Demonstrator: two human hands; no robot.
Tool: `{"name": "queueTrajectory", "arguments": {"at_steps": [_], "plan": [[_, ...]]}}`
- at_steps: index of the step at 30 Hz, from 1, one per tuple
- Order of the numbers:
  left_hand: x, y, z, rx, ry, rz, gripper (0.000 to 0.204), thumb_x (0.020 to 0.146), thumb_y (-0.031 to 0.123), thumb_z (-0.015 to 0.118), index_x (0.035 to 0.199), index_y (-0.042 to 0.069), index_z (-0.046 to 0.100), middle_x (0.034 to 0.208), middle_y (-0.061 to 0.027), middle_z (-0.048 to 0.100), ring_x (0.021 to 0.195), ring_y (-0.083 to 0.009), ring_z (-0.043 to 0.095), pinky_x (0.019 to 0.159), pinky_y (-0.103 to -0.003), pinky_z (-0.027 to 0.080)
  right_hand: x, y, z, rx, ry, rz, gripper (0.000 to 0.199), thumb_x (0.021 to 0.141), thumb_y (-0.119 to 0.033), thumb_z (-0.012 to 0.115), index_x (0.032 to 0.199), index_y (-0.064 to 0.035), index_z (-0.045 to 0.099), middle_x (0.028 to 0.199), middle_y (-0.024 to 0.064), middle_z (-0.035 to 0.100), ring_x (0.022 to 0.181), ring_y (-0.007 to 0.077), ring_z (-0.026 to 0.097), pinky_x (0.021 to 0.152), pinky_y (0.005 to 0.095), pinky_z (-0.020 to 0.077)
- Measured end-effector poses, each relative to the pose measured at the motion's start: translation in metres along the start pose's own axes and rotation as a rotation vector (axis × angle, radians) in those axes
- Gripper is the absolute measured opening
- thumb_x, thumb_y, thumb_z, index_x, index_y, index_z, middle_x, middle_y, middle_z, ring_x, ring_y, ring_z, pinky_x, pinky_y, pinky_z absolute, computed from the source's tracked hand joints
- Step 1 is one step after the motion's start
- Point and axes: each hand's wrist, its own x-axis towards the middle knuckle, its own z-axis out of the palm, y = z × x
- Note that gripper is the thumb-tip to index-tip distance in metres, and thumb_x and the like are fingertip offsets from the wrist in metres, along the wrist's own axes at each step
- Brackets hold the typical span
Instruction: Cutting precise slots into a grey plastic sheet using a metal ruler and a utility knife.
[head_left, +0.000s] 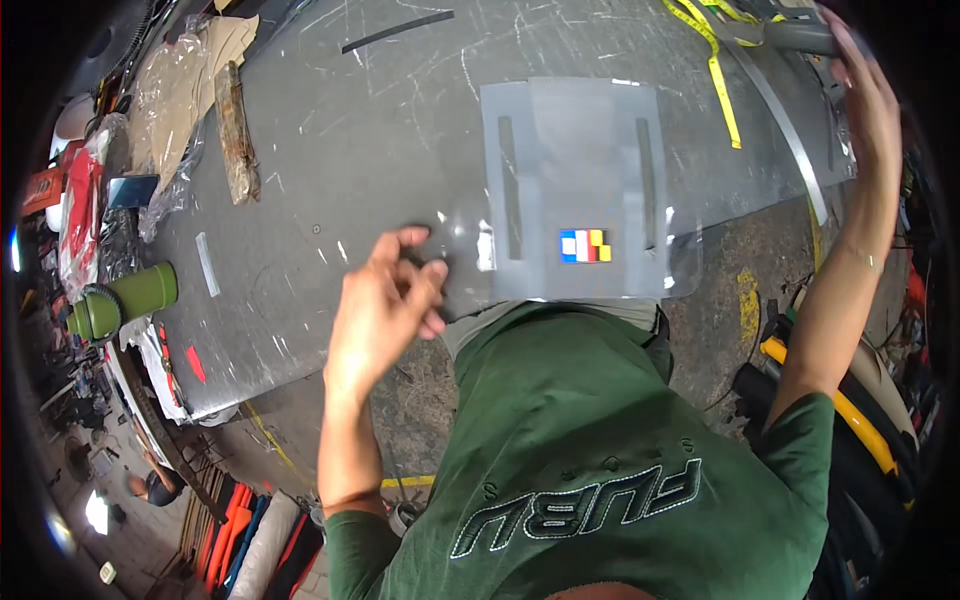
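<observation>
My left hand (385, 300) hovers over the near edge of the table, fingers loosely bent and apart, with nothing in it. To its right lies a grey flat panel (575, 130) with two long dark strips. A small patch of blue, white, red and yellow blocks (585, 246) sits near the panel's lower edge. Clear plastic film (684, 255) shows along the panel's right side. My right hand (872, 105) reaches to the far right, its fingers stretched out beside the end of a dark grey tube-like thing (800, 38). Whether they touch it is hard to see.
A yellow tape measure (722, 90) and a curved metal strip (785, 125) lie at the right of the grey table (330, 130). Leftward are a wood piece (235, 140), brown paper (180, 85), and a green bottle (140, 300). Rolls of material (265, 545) stand lower left.
</observation>
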Motion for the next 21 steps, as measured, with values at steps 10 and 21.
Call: {"name": "queueTrajectory", "arguments": {"at_steps": [10,21], "plan": [[0.014,-0.034,0.017,0.471,0.275,0.668,0.056,0.08,0.038,0.086,0.127,0.012,0.071,0.146,-0.0139,0.055,0.142,-0.0408,0.044,0.115,-0.059,0.035,-0.157,0.049,-0.013,1.551,0.044,0.596,0.037,0.102,-0.006,0.064,0.133,0.0094,0.051,0.106,0.011,0.06,0.093,0.019,0.063,0.084,0.0327,0.0559],[0.016,-0.055,0.039,0.399,0.323,0.555,0.036,0.1,0.036,0.067,0.121,0.007,0.074,0.149,-0.016,0.054,0.149,-0.0414,0.041,0.124,-0.061,0.017,-0.174,0.025,0.039,1.57,-0.091,0.482,0.067,0.095,-0.003,0.073,0.148,0.002,0.033,0.122,0.01,0.05,0.104,0.0191,0.054,0.076,0.0364,0.0511]]}}
